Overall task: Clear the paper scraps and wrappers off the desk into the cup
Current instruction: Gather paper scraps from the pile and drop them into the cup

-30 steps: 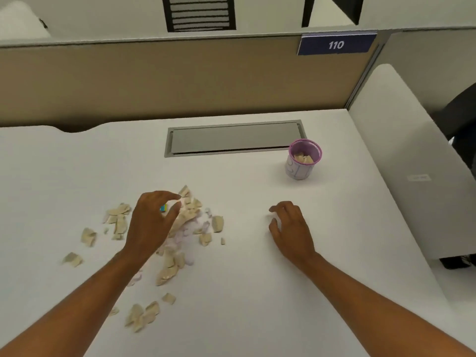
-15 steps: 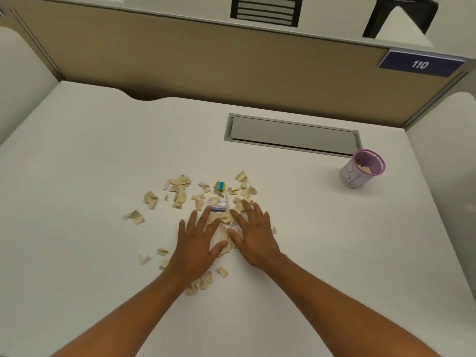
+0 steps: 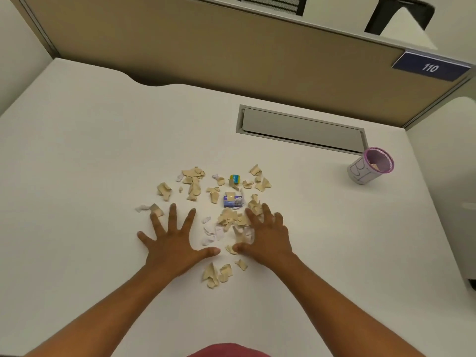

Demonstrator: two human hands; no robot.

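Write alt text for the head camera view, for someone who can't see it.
Two bare hands, left hand and right hand, lie spread flat on a white desk among torn beige paper scraps and small wrappers. A purple-rimmed cup stands far right, a few scraps inside.

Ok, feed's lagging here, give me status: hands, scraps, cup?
Left hand open, flat on desk. Right hand open, on the paper scraps. Cup upright, far right, path clear.
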